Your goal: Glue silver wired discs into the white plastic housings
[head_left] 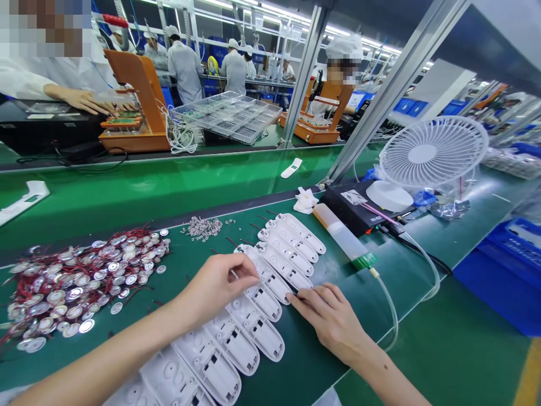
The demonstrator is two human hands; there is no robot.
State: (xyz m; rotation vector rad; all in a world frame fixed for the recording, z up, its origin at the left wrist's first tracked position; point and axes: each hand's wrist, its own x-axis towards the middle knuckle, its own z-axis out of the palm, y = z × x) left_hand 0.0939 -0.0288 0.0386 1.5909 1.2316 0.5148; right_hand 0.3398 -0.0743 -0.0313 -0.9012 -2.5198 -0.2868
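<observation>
A row of several white oblong plastic housings (270,282) lies diagonally on the green mat (329,265). My left hand (220,285) hovers over the middle of the row, its fingers pinched on a thin pin-like part too small to name. My right hand (327,316) rests on the mat at the right edge of the row, its fingers stretched flat against one housing. A heap of silver discs with red wires (80,279) lies to the left, and a small pile of tiny metal parts (203,227) sits behind the row.
A white desk fan (431,152) stands on a black box (359,208) at right, beside a tube-fed dispenser (344,237). A green conveyor belt (169,180) runs behind. Across it are orange jigs (135,107), clear trays (228,115) and workers in white. A blue bin (502,270) sits lower right.
</observation>
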